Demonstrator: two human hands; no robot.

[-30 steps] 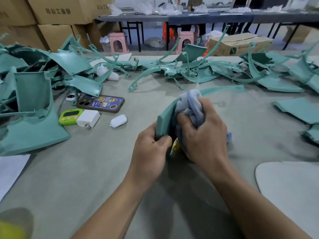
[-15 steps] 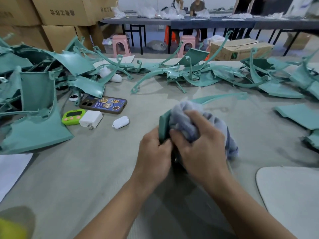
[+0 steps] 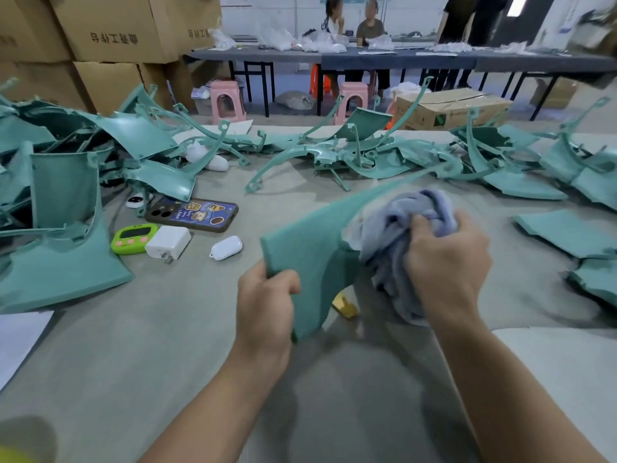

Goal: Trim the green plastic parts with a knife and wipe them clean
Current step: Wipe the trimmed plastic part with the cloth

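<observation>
gripping the green plastic part (image 3: 310,248) by its near corner with the left hand (image 3: 263,305), holding it raised above the table (image 3: 167,329), pressing a bunched blue cloth (image 3: 400,222) against it with the curled right hand (image 3: 447,262)

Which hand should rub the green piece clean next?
The right hand, probably. It grips the bunched blue cloth, which lies against the green part. The left hand pinches the part's lower edge, so it is busy steadying it.
</observation>
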